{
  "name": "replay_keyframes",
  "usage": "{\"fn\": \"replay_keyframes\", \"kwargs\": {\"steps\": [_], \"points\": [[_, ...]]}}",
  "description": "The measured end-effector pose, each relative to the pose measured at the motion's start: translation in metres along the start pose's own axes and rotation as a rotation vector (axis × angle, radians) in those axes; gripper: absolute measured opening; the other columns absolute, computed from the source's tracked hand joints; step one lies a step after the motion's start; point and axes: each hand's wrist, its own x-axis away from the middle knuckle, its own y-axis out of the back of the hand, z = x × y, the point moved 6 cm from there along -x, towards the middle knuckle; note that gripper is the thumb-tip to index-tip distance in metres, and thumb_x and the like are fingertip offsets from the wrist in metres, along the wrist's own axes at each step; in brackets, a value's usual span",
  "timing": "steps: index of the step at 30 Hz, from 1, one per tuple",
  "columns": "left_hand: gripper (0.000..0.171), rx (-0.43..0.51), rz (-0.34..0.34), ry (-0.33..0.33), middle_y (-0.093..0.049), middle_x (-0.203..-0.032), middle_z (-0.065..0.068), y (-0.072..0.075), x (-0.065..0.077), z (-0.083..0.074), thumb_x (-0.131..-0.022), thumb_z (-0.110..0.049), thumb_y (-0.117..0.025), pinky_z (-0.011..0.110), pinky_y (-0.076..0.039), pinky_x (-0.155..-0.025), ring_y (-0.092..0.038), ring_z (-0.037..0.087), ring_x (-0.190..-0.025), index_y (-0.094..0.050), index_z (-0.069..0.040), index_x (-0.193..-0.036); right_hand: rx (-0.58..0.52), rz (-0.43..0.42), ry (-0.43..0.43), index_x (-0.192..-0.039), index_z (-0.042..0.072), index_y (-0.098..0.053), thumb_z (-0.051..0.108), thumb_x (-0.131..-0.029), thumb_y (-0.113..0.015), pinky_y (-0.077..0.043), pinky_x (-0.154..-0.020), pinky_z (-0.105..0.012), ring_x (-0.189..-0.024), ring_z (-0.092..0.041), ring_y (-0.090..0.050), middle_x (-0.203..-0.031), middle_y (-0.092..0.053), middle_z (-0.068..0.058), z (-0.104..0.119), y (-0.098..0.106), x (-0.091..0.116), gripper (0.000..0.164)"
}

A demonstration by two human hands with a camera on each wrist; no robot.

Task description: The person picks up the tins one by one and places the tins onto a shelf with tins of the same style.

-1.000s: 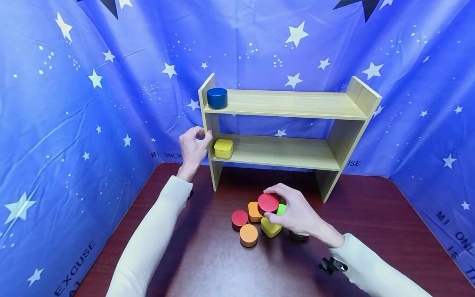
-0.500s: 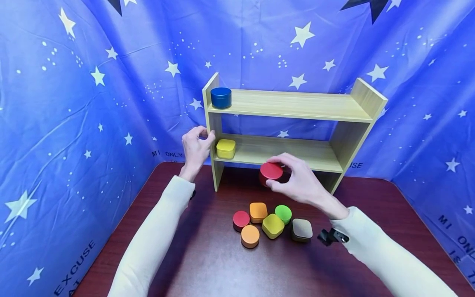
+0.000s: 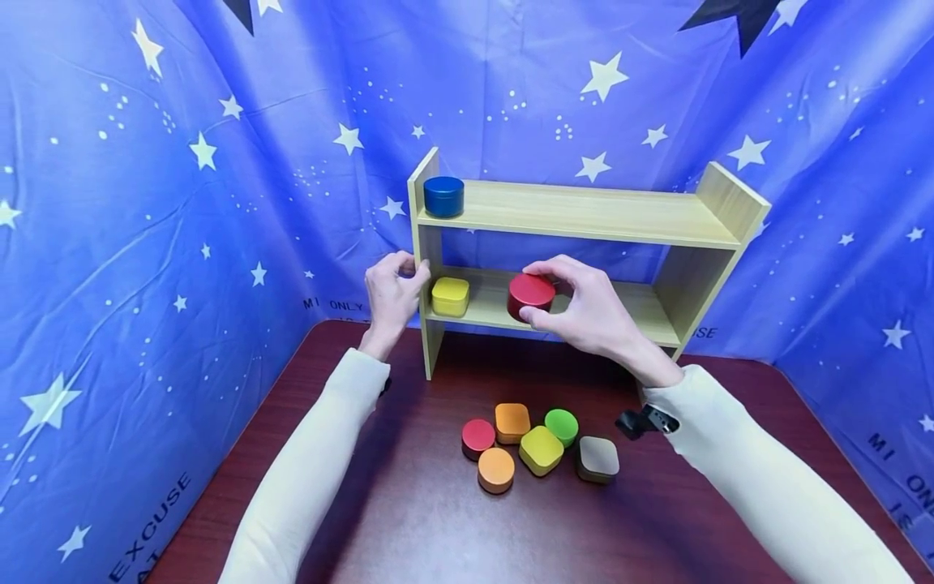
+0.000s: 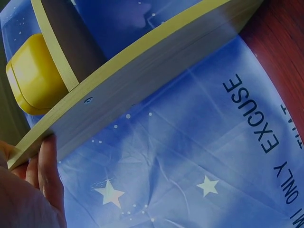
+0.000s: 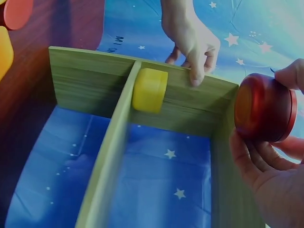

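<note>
On the dark red table [image 3: 416, 519] there stands a yellow square box [image 3: 541, 449], with a green box [image 3: 562, 425] just behind it, a grey box [image 3: 598, 459] to its right, an orange square box [image 3: 512, 422], an orange round box [image 3: 496, 470] and a red round box [image 3: 477, 438] to its left, and a starry blue cloth [image 3: 496, 81] well behind it.

dark-red table [image 3: 438, 527]: wooden shelf [image 3: 696, 272], six small tins [image 3: 541, 450]. upper board [image 3: 576, 211]: blue tin [image 3: 443, 197]; lower board [image 3: 487, 298]: yellow tin [image 3: 450, 298].

head view forward-down from above, wrist views closer, both sharing shelf's left end [image 4: 128, 85]
</note>
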Motion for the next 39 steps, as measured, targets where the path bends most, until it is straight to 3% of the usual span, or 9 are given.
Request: {"fn": "replay_keyframes", "kwargs": {"steps": [8, 16, 22, 25, 29, 35, 39], "points": [[0.022, -0.006, 0.008, 0.012, -0.078, -0.078, 0.021, -0.001, 0.001, 0.003, -0.09, -0.018, -0.076, 0.051, -0.056, -0.072, -0.073, 0.041, -0.072, -0.078, 0.002, -0.08, 0.003, 0.005, 0.018, -0.13, 0.001, -0.074, 0.012, -0.087, -0.086, -0.049, -0.086, -0.007, -0.102, -0.029, -0.072, -0.123, -0.075, -0.018, 0.01, 0.005, -0.025, 0.045], [0.023, -0.008, 0.01, 0.007, -0.077, -0.077, 0.022, 0.001, 0.002, 0.004, -0.09, -0.018, -0.076, 0.053, -0.054, -0.072, -0.072, 0.043, -0.072, -0.077, 0.003, -0.08, -0.003, 0.014, -0.059, -0.135, 0.002, -0.072, 0.016, -0.089, -0.083, -0.049, -0.091, -0.019, -0.109, -0.032, -0.074, -0.13, -0.075, -0.019, 0.016, 0.011, -0.054, 0.049], [0.021, -0.003, -0.002, -0.009, -0.077, -0.077, 0.021, 0.001, 0.003, 0.002, -0.09, -0.016, -0.076, 0.053, -0.055, -0.072, -0.072, 0.04, -0.07, -0.078, 0.002, -0.079, -0.017, 0.005, -0.088, -0.135, 0.004, -0.073, 0.018, -0.091, -0.082, -0.05, -0.082, -0.015, -0.1, -0.031, -0.076, -0.128, -0.076, -0.019, 0.02, 0.014, -0.071, 0.047], [0.021, -0.002, 0.002, -0.009, -0.077, -0.077, 0.022, 0.001, 0.003, 0.001, -0.09, -0.016, -0.077, 0.054, -0.054, -0.074, -0.071, 0.04, -0.07, -0.078, 0.002, -0.08, -0.024, -0.002, -0.098, -0.136, 0.004, -0.072, 0.018, -0.091, -0.082, -0.052, -0.081, -0.011, -0.104, -0.033, -0.078, -0.128, -0.073, -0.019, 0.021, 0.015, -0.081, 0.048], [0.021, -0.003, 0.004, -0.013, -0.077, -0.078, 0.023, 0.001, 0.003, 0.001, -0.09, -0.016, -0.078, 0.055, -0.053, -0.074, -0.071, 0.042, -0.071, -0.078, 0.003, -0.081, -0.006, -0.02, -0.103, -0.138, 0.003, -0.072, 0.018, -0.091, -0.081, -0.052, -0.081, -0.009, -0.11, -0.038, -0.077, -0.128, -0.072, -0.02, 0.022, 0.017, -0.094, 0.05], [0.022, 0.003, -0.001, -0.028, -0.077, -0.077, 0.023, -0.001, 0.004, 0.002, -0.089, -0.017, -0.077, 0.058, -0.051, -0.075, -0.071, 0.043, -0.071, -0.077, 0.002, -0.08, 0.042, -0.008, -0.134, -0.14, 0.004, -0.071, 0.025, -0.093, -0.081, -0.049, -0.083, -0.017, -0.11, -0.036, -0.075, -0.132, -0.073, -0.021, 0.014, 0.014, -0.109, 0.053], [0.022, 0.003, -0.003, -0.036, -0.077, -0.077, 0.023, 0.0, 0.003, 0.002, -0.089, -0.017, -0.077, 0.058, -0.051, -0.076, -0.071, 0.043, -0.071, -0.077, 0.002, -0.079, 0.034, 0.001, -0.153, -0.14, 0.004, -0.071, 0.026, -0.094, -0.08, -0.049, -0.082, -0.016, -0.111, -0.036, -0.076, -0.134, -0.074, -0.022, 0.009, 0.012, -0.118, 0.052]]}}
